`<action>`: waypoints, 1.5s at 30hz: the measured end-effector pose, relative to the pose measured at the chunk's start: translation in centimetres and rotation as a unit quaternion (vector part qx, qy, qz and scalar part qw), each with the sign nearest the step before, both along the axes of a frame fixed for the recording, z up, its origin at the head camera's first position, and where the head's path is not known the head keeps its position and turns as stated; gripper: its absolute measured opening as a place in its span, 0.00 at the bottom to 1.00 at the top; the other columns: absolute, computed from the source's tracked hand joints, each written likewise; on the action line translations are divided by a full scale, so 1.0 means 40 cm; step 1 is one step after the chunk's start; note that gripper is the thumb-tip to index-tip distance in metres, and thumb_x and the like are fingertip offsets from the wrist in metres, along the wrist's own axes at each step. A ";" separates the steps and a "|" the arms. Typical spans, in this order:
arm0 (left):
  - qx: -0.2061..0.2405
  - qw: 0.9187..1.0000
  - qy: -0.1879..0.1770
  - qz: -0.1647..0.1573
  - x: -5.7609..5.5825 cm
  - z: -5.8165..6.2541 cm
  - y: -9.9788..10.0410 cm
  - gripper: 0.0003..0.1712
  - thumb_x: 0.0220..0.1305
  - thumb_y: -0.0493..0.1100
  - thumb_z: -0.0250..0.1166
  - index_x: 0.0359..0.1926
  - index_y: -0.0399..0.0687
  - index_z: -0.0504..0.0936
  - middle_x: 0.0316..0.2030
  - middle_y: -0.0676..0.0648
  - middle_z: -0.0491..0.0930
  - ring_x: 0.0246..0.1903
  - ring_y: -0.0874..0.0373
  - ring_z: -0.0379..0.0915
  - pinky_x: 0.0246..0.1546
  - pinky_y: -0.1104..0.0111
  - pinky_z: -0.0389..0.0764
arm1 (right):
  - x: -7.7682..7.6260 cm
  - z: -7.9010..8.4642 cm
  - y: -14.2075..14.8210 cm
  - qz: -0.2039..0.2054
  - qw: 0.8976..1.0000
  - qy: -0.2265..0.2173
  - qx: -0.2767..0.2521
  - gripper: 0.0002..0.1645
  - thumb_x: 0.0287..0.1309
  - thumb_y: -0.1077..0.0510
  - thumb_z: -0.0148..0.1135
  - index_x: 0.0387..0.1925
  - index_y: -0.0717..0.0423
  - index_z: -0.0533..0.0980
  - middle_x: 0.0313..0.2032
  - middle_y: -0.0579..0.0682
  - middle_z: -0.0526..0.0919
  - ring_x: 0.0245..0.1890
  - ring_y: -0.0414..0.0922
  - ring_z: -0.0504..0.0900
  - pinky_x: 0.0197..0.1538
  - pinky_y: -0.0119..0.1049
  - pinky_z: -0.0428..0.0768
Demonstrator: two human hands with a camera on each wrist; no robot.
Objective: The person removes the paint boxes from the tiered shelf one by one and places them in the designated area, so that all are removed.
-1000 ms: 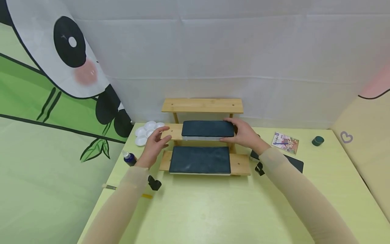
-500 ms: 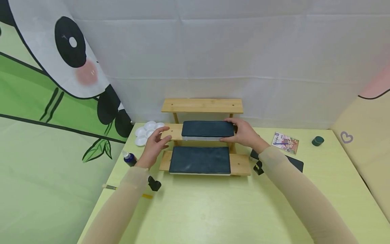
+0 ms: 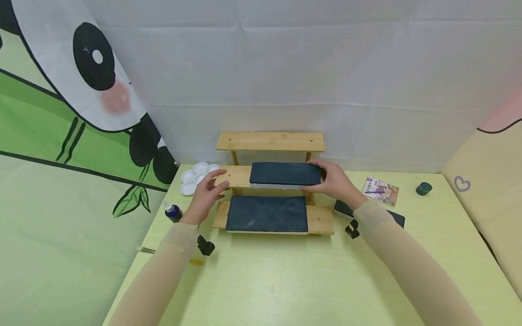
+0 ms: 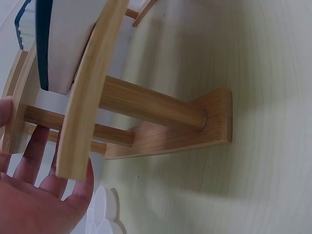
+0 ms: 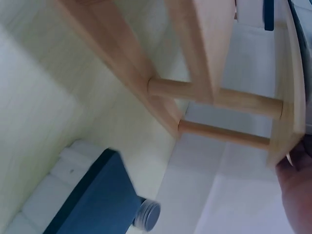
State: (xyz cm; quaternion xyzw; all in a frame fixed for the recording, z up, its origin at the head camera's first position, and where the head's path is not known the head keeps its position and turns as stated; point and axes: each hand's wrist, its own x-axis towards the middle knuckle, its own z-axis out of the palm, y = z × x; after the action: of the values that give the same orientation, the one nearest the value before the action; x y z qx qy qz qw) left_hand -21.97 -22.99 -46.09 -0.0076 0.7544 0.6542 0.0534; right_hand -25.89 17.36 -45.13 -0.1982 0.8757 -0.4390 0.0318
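Observation:
A three-step wooden shelf stands at the back of the table. On its middle board lies a dark blue flat case with a pale side. My right hand grips the case's right end, thumb at the front and fingers behind; in the right wrist view little of that hand shows. My left hand holds the middle board's left end; in the left wrist view its fingers curl under the board. A larger dark blue case lies on the lowest board.
Left of the shelf are a white flower-shaped palette, a blue bottle and a paintbrush. To the right lie another dark blue case, partly behind my sleeve, a small picture booklet and a dark green round pot.
My right hand has slid the case a little to the right along the middle board during the last half second. The left hand has stayed in place.

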 end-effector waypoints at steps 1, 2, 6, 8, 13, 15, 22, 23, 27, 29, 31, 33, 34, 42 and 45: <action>0.000 1.000 0.000 -0.001 0.000 0.000 0.000 0.31 0.77 0.44 0.64 0.75 0.44 0.69 0.77 0.43 0.62 0.61 0.41 0.74 0.65 0.39 0.71 | 0.005 -0.003 0.009 -0.005 1.000 0.000 0.000 0.52 0.46 0.42 0.86 0.70 0.54 0.73 0.65 0.56 0.77 0.60 0.56 0.78 0.64 0.57 0.76; -0.001 1.000 0.000 -0.002 -0.001 -0.001 -0.001 0.31 0.77 0.44 0.64 0.75 0.44 0.69 0.77 0.43 0.62 0.61 0.41 0.74 0.65 0.39 0.71 | 0.010 -0.005 0.017 -0.011 1.000 0.000 -0.001 0.52 0.46 0.42 0.86 0.70 0.54 0.73 0.67 0.56 0.76 0.64 0.57 0.76 0.66 0.58 0.73; -0.004 1.000 0.000 -0.004 -0.012 -0.018 -0.008 0.31 0.77 0.44 0.64 0.76 0.45 0.68 0.78 0.44 0.60 0.61 0.42 0.75 0.64 0.39 0.71 | 0.036 -0.013 0.055 -0.032 0.999 -0.007 -0.013 0.54 0.46 0.43 0.86 0.72 0.53 0.72 0.70 0.56 0.74 0.71 0.59 0.70 0.70 0.61 0.68; -0.004 1.000 0.000 -0.004 -0.022 -0.037 -0.013 0.31 0.77 0.44 0.64 0.76 0.46 0.68 0.78 0.45 0.60 0.61 0.42 0.74 0.64 0.39 0.72 | 0.050 -0.015 0.075 -0.039 0.999 -0.011 -0.017 0.54 0.46 0.44 0.86 0.72 0.53 0.71 0.68 0.57 0.75 0.68 0.60 0.73 0.68 0.61 0.71; -0.007 1.000 0.008 -0.001 -0.039 -0.074 -0.023 0.32 0.76 0.49 0.65 0.76 0.51 0.68 0.79 0.49 0.59 0.62 0.42 0.73 0.64 0.40 0.72 | 0.088 -0.020 0.130 -0.050 0.999 -0.005 -0.015 0.54 0.46 0.43 0.86 0.71 0.55 0.72 0.67 0.58 0.75 0.65 0.61 0.76 0.66 0.61 0.74; -0.010 1.000 0.011 -0.001 -0.040 -0.078 -0.024 0.32 0.76 0.51 0.66 0.75 0.53 0.69 0.78 0.49 0.59 0.62 0.42 0.74 0.64 0.41 0.73 | 0.107 -0.023 0.153 -0.055 0.998 0.001 -0.010 0.53 0.47 0.44 0.86 0.71 0.56 0.71 0.68 0.59 0.75 0.67 0.63 0.73 0.67 0.63 0.71; -0.025 1.000 0.015 -0.001 -0.035 -0.076 -0.023 0.32 0.74 0.55 0.67 0.74 0.56 0.71 0.77 0.49 0.61 0.61 0.44 0.76 0.63 0.43 0.75 | 0.185 -0.038 0.244 -0.077 0.997 0.015 0.006 0.51 0.49 0.48 0.86 0.71 0.58 0.71 0.67 0.62 0.74 0.67 0.66 0.73 0.66 0.66 0.70; -0.026 1.000 0.015 -0.001 -0.034 -0.075 -0.023 0.32 0.74 0.55 0.67 0.74 0.56 0.71 0.77 0.49 0.61 0.61 0.44 0.77 0.63 0.44 0.75 | 0.197 -0.041 0.257 -0.082 0.996 0.016 0.005 0.51 0.49 0.49 0.86 0.70 0.58 0.71 0.67 0.62 0.73 0.67 0.66 0.73 0.66 0.65 0.70; -0.025 1.000 0.015 -0.005 -0.031 -0.070 -0.025 0.32 0.74 0.54 0.67 0.74 0.56 0.70 0.77 0.48 0.62 0.61 0.42 0.77 0.63 0.43 0.75 | 0.243 -0.052 0.305 -0.101 0.995 0.020 0.000 0.50 0.49 0.53 0.86 0.71 0.59 0.71 0.67 0.62 0.73 0.65 0.67 0.74 0.63 0.37 0.76; -0.025 1.000 0.013 -0.004 -0.030 -0.068 -0.027 0.33 0.74 0.55 0.67 0.74 0.56 0.70 0.77 0.48 0.62 0.61 0.41 0.77 0.63 0.42 0.74 | 0.262 -0.058 0.326 -0.112 0.993 0.026 -0.005 0.51 0.48 0.55 0.86 0.71 0.59 0.71 0.67 0.63 0.73 0.64 0.65 0.76 0.57 0.22 0.74; -0.027 1.000 0.013 -0.006 -0.031 -0.066 -0.026 0.33 0.74 0.55 0.67 0.75 0.56 0.69 0.77 0.46 0.62 0.61 0.40 0.77 0.64 0.41 0.74 | 0.277 -0.065 0.349 -0.122 0.992 0.032 -0.016 0.51 0.46 0.57 0.87 0.71 0.58 0.71 0.67 0.62 0.74 0.62 0.54 0.79 0.52 0.15 0.71; -0.026 1.000 0.012 -0.006 -0.032 -0.066 -0.027 0.34 0.74 0.55 0.67 0.75 0.55 0.69 0.76 0.45 0.63 0.62 0.39 0.77 0.64 0.41 0.73 | 0.288 -0.072 0.371 -0.130 0.990 0.041 -0.023 0.51 0.45 0.59 0.87 0.71 0.57 0.72 0.66 0.59 0.75 0.59 0.40 0.79 0.51 0.15 0.71; -0.026 1.000 0.011 -0.007 -0.033 -0.066 -0.026 0.34 0.74 0.55 0.67 0.76 0.55 0.68 0.76 0.45 0.63 0.62 0.39 0.77 0.65 0.41 0.72 | 0.293 -0.076 0.382 -0.135 0.990 0.046 -0.023 0.51 0.45 0.60 0.87 0.71 0.56 0.72 0.65 0.53 0.76 0.57 0.33 0.77 0.51 0.15 0.71; -0.010 1.000 -0.009 -0.010 -0.012 -0.005 0.003 0.33 0.77 0.47 0.64 0.77 0.48 0.66 0.78 0.41 0.59 0.65 0.32 0.72 0.67 0.38 0.68 | 0.333 -0.124 0.482 -0.150 0.986 0.073 -0.025 0.50 0.40 0.67 0.87 0.68 0.58 0.74 0.58 0.23 0.72 0.53 0.21 0.73 0.51 0.13 0.71; -0.011 1.000 -0.011 -0.008 -0.010 0.007 0.010 0.32 0.78 0.45 0.63 0.77 0.47 0.66 0.78 0.40 0.59 0.65 0.32 0.71 0.67 0.37 0.68 | 0.349 -0.150 0.515 -0.151 0.985 0.081 -0.035 0.50 0.37 0.70 0.87 0.66 0.57 0.76 0.58 0.25 0.74 0.53 0.21 0.74 0.50 0.13 0.71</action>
State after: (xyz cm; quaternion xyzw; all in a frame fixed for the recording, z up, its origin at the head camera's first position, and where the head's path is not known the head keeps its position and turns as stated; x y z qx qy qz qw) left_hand -22.37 -22.61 -45.81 -0.0093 0.7609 0.6454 0.0666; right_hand -11.92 37.98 -51.12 -0.0994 0.8796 -0.4513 -0.1128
